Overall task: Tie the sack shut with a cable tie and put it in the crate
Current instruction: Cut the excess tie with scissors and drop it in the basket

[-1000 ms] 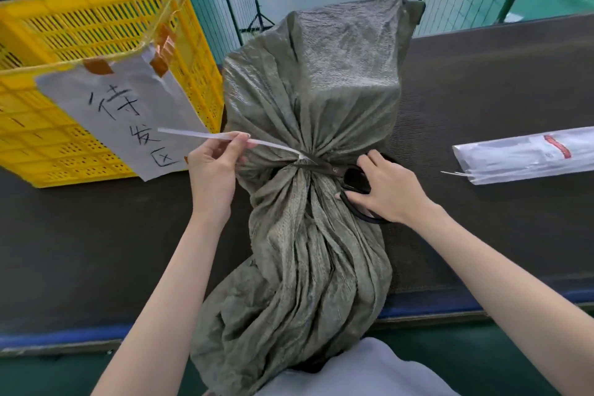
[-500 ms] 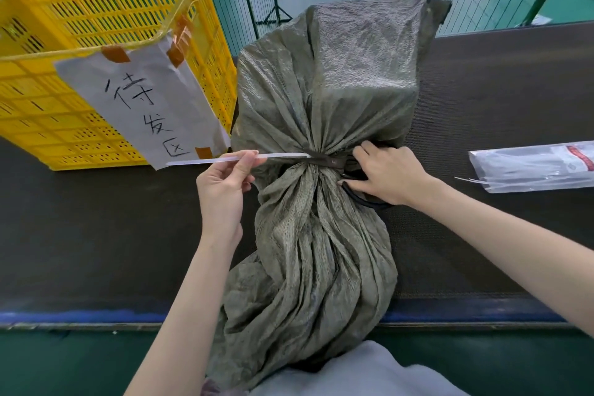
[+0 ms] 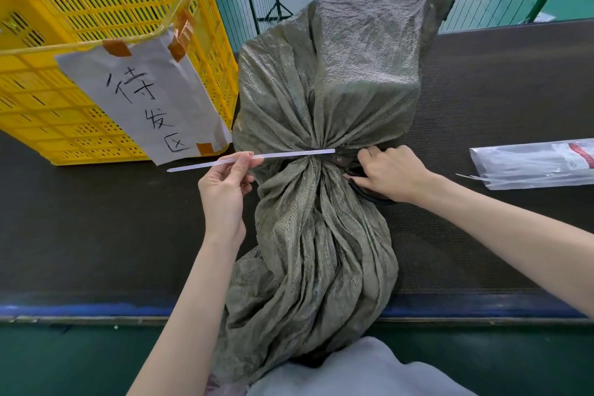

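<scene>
Centre frame: sack (image 3: 321, 80) lies on dark table (image 3: 96, 219), neck cinched. Your left hand (image 3: 225, 190) pinches cable tie (image 3: 283, 155) tail; right hand (image 3: 389, 175) grips scissors (image 3: 369, 194). Upper left: yellow crate (image 3: 64, 26).

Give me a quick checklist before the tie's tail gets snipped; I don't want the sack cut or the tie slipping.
1. Cable tie cinched round the sack neck: ok.
2. Left hand pinching the tail out taut: ok.
3. Scissors in the right hand, blades at the neck: ok.
4. Blades clear of the fabric: cannot tell.
5. Tie fully locked: cannot tell.
6. Yellow crate close by, room inside: cannot tell.
</scene>
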`<act>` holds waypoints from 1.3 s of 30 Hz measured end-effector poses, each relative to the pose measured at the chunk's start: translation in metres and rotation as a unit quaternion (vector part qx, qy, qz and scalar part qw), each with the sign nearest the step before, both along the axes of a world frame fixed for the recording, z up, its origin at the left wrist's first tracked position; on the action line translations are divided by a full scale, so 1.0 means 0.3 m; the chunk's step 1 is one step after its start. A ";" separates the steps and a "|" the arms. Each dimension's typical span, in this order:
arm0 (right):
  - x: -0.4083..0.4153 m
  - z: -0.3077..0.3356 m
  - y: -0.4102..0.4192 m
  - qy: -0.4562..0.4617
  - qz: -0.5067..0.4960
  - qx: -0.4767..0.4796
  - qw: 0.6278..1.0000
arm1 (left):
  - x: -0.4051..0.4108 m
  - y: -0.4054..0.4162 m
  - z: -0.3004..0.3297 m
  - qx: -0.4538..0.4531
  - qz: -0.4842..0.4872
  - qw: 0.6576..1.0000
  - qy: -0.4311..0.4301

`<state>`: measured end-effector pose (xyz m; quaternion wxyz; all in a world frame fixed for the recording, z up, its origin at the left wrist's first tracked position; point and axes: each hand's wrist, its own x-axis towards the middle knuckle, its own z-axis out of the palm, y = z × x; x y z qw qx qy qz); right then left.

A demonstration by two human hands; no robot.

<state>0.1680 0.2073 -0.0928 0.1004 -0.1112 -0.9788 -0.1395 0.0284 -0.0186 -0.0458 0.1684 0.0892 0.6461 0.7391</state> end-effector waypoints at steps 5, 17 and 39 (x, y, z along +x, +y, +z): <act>0.037 -0.008 -0.008 0.037 0.001 -0.044 0.998 | -0.011 -0.026 -0.004 0.019 0.020 0.999 -0.038; 0.324 -0.199 -0.106 0.181 -0.268 -0.279 0.904 | 0.086 -0.021 -0.037 0.008 -0.031 0.998 -0.059; 0.421 -0.243 -0.158 0.179 -0.354 -0.353 0.847 | 0.196 0.051 -0.078 -0.072 -0.132 0.988 -0.026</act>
